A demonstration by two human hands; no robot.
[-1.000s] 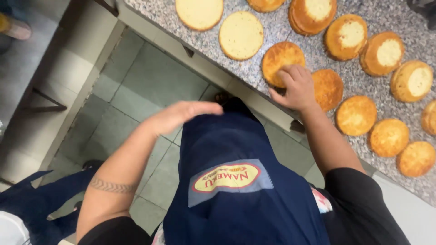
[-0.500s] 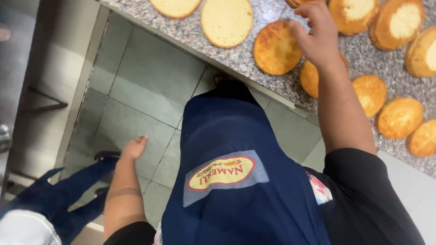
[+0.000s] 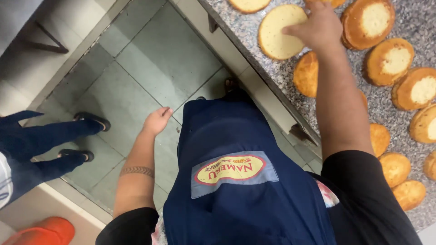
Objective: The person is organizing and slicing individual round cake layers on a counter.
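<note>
Pale cake round [image 3: 278,31] | right hand [image 3: 318,27] grip spread, thumb touching | left hand [image 3: 156,121] loosely spread, hanging free

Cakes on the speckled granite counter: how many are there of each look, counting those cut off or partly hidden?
Pale flat round cake layers: 2
Round cakes with a brown rim and pale centre: 4
All golden-brown round cakes: 7, two of them only slivers
Total: 13

Crowded cake rounds [image 3: 388,61]; narrow granite gaps [image 3: 345,13]
</note>
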